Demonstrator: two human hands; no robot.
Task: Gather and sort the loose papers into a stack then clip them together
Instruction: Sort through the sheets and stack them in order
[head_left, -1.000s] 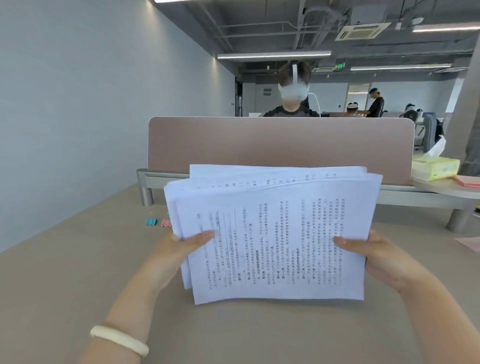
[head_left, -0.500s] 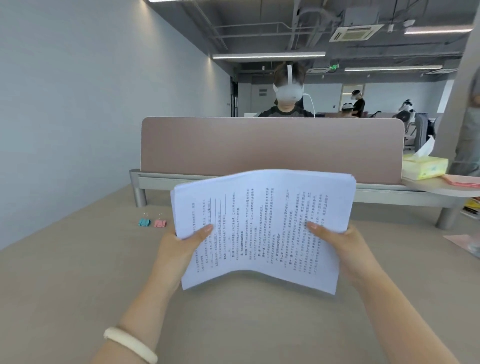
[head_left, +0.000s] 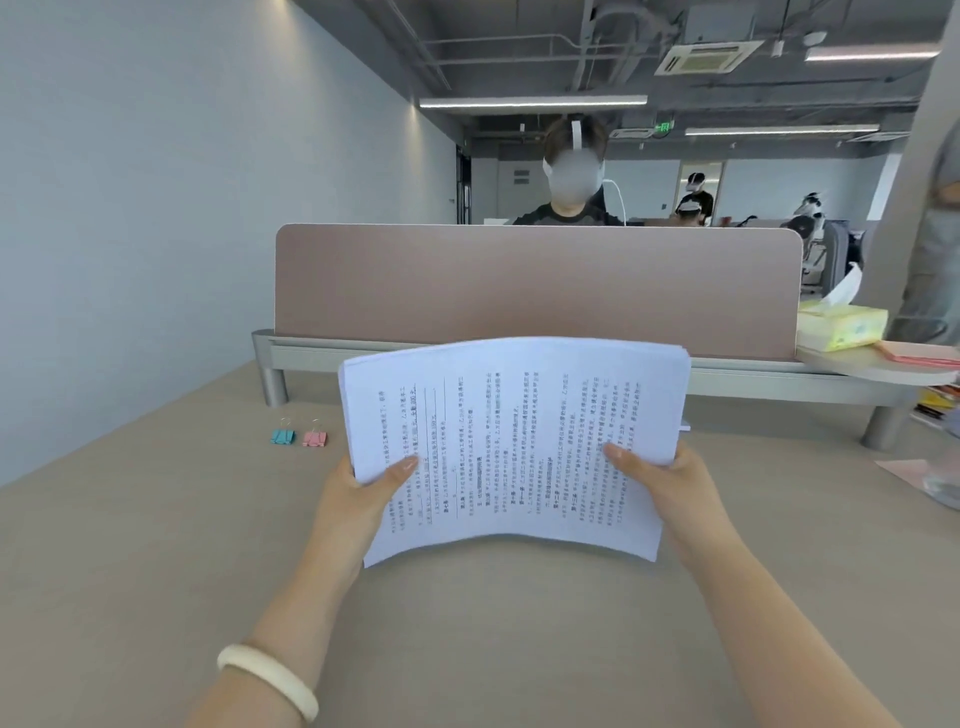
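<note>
Fingers: the left thumb (head_left: 402, 466) lies flat on the printed face of the paper stack (head_left: 514, 447), near its left edge; the remaining fingers of the left hand (head_left: 353, 493) are behind the sheets and hidden, so the stack is pinched between thumb and fingers. The right thumb (head_left: 621, 457) presses the front face near the right edge, with the right hand (head_left: 670, 488) wrapped round that edge in the same pinch.

The stack is held up above the desk (head_left: 156, 545), tilted towards the camera, bowed so that its middle bulges. Its edges are mostly aligned; one sheet corner juts out at the right side. The printed lines run vertically as seen.

A pale bangle (head_left: 267, 678) sits on the left wrist.

On the desk, to the left of the stack and apart from it, a blue binder clip (head_left: 283, 436) and a pink binder clip (head_left: 316, 439) stand side by side. Behind the stack runs a brown divider panel (head_left: 535, 286). At the far right, a yellow tissue box (head_left: 841, 325) rests on a shelf.
</note>
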